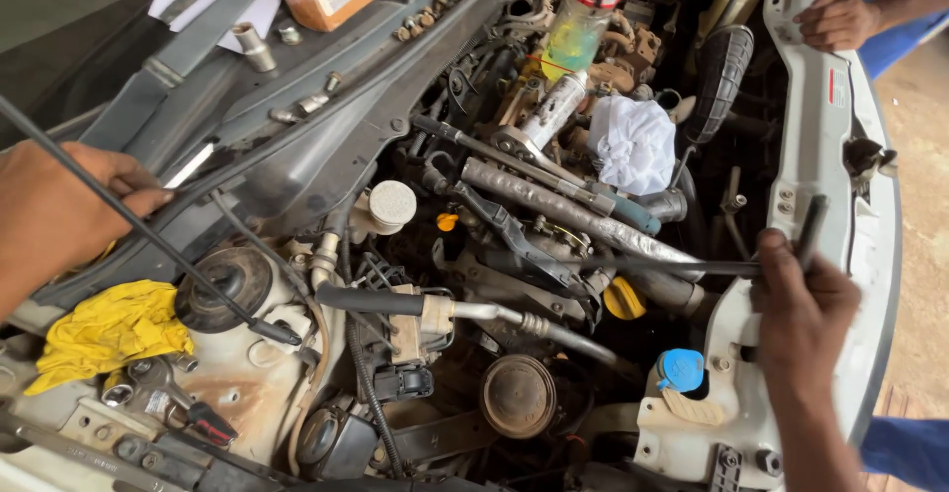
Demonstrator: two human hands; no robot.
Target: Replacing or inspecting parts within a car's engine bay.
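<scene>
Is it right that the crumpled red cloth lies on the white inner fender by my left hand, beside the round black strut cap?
Not quite. In the head view the crumpled cloth is yellow, not red. It does lie on the white inner fender near your left hand, beside the round black strut cap.

Engine bay, seen from above. At far left, the left hand (59,217) rests on the cowl panel (297,106), a rag (109,332) lying below it. At lower right, the right hand (803,304) grips a hose (672,267) over the front crossmember (820,146). A cloth (633,144) sits among the engine parts at upper centre, a bottle (583,12) behind it. A second person's hand (838,22) rests at upper right.
</scene>
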